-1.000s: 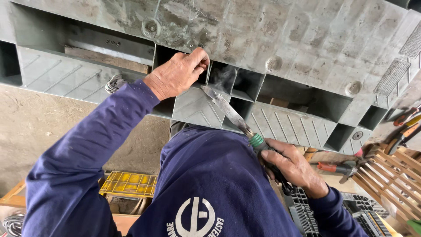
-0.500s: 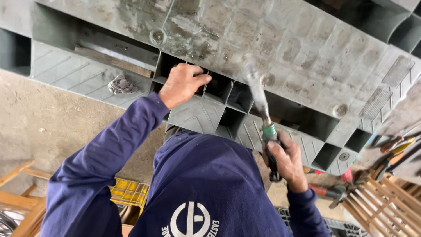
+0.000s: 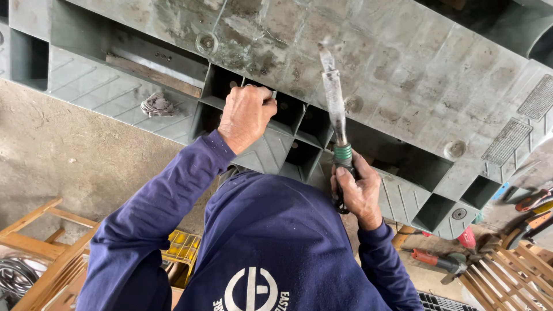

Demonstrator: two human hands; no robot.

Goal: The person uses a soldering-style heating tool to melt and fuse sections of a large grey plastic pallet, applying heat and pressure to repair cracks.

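So the left hand, sitting a bit left of centre in the upper half of the frame, has its fingers curled tight over the edge of one of the square pockets in a big grey plastic pallet that fills the whole top of the picture. The right hand, just right of centre, is wrapped closed around the dark handle of a long screwdriver with a green collar. The metal shaft points straight up and its tip lies against the pallet's flat grey face, looks a bit blurred there. Both arms are in dark blue sleeves. A crumpled rag sits on the pallet's ribbed part at upper left. Wooden frames are at lower left, a yellow crate peeks out under the left arm, and red-handled tools lie at lower right.
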